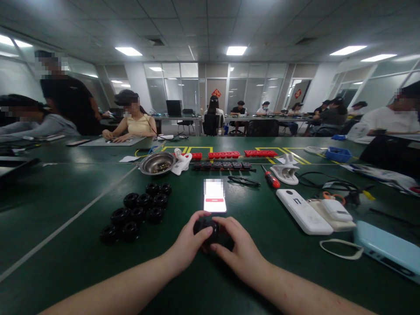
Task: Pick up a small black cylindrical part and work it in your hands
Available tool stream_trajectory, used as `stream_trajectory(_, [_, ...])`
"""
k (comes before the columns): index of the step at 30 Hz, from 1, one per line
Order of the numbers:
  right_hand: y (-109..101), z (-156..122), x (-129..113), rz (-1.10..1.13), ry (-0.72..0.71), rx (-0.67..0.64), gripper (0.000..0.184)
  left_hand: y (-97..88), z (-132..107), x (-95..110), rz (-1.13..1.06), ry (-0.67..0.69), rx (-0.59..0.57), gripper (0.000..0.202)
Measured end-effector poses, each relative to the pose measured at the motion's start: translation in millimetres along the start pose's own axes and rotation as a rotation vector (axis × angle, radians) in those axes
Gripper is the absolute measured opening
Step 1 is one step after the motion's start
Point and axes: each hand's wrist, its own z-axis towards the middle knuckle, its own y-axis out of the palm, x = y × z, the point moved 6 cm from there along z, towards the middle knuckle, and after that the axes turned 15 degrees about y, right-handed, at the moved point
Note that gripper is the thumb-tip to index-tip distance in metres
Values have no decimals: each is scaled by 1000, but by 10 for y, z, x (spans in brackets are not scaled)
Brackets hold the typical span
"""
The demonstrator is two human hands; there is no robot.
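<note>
Between both hands, just in front of the lit phone (215,206), is a glossy black round part (212,234). My left hand (192,234) grips it from the left, the thumb across its near face. From the right, the fingers and thumb of my right hand (238,245) close on the same part. Its underside is hidden by my fingers. To the left, several similar black ring-shaped parts (138,213) lie grouped on the green table (88,271). They have a hole or hollow in the middle.
Behind the phone are a metal bowl (157,163) with small pieces, a black strip of modules (223,166), red trays (224,155) and glasses (244,181). At right lie a screwdriver (272,178), a white power bank (303,212) and a light-blue device (389,249). Other people sit beyond.
</note>
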Motion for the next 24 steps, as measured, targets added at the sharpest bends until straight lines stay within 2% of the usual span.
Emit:
stream_trajectory(7, [16,38,43,-5,60,-31,28,-10,-27,38,-41,43,-2,52])
stream_trajectory(13, [-3,24,-10,24,11,-16,42,-13,-13,23,25,-2,1,41])
stream_trajectory(18, [7,13,3,-15,36,-11,46,6,-28,36,-27,21,-9,43])
stream_trajectory(22, [7,27,10,-10,64,-34,27,-23,-31,21,-59,42,19,52])
stream_trajectory(24, [0,28,-3,13,60,-41,23,-23,-19,-4,-80,33,6,53])
